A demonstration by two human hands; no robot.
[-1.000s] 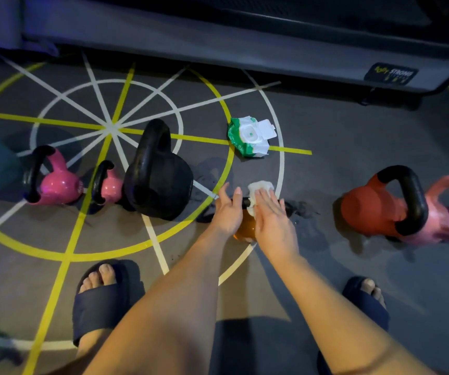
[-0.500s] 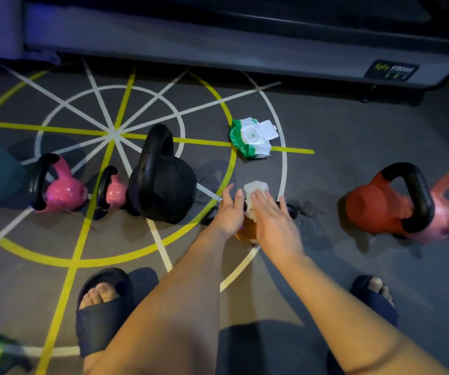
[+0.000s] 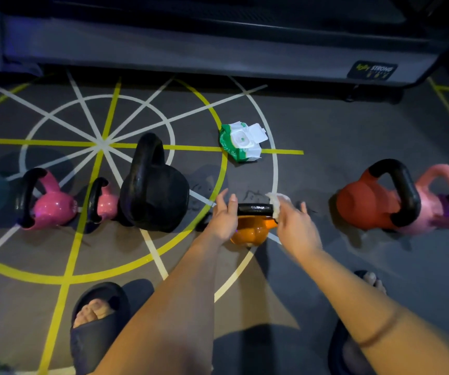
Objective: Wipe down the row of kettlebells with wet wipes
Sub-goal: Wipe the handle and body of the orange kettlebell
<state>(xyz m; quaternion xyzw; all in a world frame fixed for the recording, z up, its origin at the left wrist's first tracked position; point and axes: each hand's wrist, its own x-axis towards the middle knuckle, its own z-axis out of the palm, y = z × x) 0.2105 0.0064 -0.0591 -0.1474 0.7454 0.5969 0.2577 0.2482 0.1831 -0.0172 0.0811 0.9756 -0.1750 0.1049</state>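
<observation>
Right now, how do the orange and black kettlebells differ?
The black kettlebell is far bigger than the orange kettlebell. The black is all black; the orange has a black handle. The right hand holds a wipe on the orange's handle; none touches the black. Both stand upright.

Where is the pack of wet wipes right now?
In the head view the wipes pack lies on the floor a little right of centre, just beyond the orange kettlebell and right of the black kettlebell.

A dimly lit dark grey gym floor carries a yellow-and-white spoked circle just before a grey machine base labelled "STRONG".
</observation>
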